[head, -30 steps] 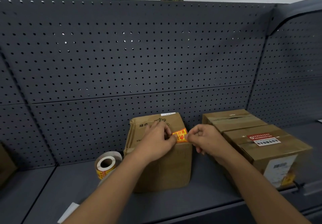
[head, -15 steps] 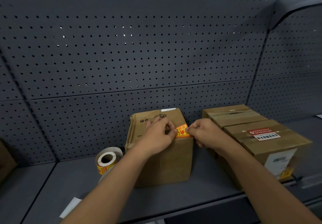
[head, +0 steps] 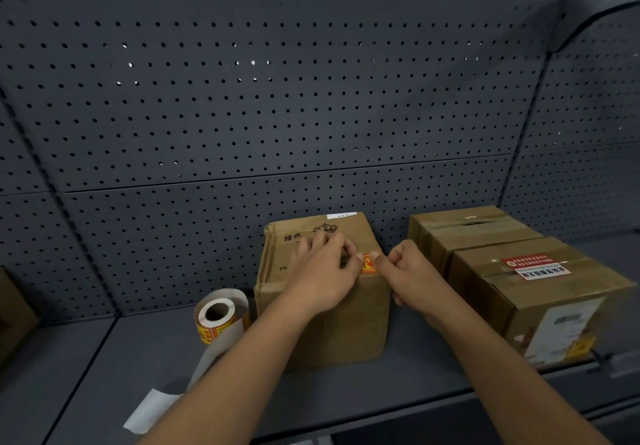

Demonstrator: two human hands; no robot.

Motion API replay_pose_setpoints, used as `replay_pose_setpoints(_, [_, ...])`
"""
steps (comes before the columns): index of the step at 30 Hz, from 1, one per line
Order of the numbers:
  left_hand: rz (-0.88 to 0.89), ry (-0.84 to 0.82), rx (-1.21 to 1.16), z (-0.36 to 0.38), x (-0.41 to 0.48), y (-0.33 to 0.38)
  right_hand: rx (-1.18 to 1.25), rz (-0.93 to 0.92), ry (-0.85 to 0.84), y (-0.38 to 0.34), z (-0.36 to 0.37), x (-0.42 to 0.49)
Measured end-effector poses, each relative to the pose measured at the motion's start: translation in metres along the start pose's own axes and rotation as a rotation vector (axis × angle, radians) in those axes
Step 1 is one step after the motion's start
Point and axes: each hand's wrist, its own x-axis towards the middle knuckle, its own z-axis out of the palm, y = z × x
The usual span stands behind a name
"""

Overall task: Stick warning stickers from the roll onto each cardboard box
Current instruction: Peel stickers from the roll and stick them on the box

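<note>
1. The left hand (head: 322, 271) lies palm-down on the middle cardboard box (head: 332, 326), its curled fingers pinching the left edge of the warning sticker (head: 368, 264).
2. The right hand (head: 412, 271), knuckles up, pinches its right edge.
3. The warning sticker sits at the box's top front edge (partly covered by fingertips).
4. The sticker roll (head: 218, 320) stands on the shelf (head: 346, 396), just left of the box.

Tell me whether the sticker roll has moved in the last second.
No. The sticker roll still sits just left of the middle cardboard box, by its lower corner.
</note>
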Motion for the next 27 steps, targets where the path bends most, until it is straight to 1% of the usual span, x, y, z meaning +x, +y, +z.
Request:
replay_pose_setpoints(2, [-0.011, -0.009, -0.017, 0.002, 0.001, 0.003, 0.029, -0.035, 0.016, 0.004, 0.002, -0.001])
replay_pose_setpoints(4, [-0.023, -0.016, -0.042, 0.003, 0.004, 0.007, 0.006, -0.046, 0.006, 0.007, 0.003, -0.001])
replay_pose_setpoints(7, [-0.042, -0.021, -0.039, 0.005, 0.007, 0.01, -0.074, -0.006, -0.026, 0.005, 0.0, 0.001])
replay_pose_setpoints(10, [-0.082, 0.031, -0.027, 0.005, 0.01, 0.012, -0.184, 0.07, -0.049, -0.007, -0.004, 0.012])
replay_pose_setpoints(13, [-0.1, 0.07, 0.008, 0.006, 0.014, 0.01, -0.318, 0.066, -0.086, -0.016, -0.006, 0.022])
replay_pose_setpoints(17, [-0.1, 0.083, -0.024, 0.01, 0.012, 0.009, -0.205, 0.069, -0.163, -0.009, -0.006, 0.026])
replay_pose_setpoints(23, [-0.085, 0.083, -0.058, 0.009, 0.011, 0.012, -0.292, 0.013, -0.113, -0.005, -0.002, 0.031])
replay_pose_setpoints(27, [-0.114, 0.053, -0.058, 0.004, 0.011, 0.005, -0.385, 0.008, -0.096, -0.016, 0.001, 0.027])
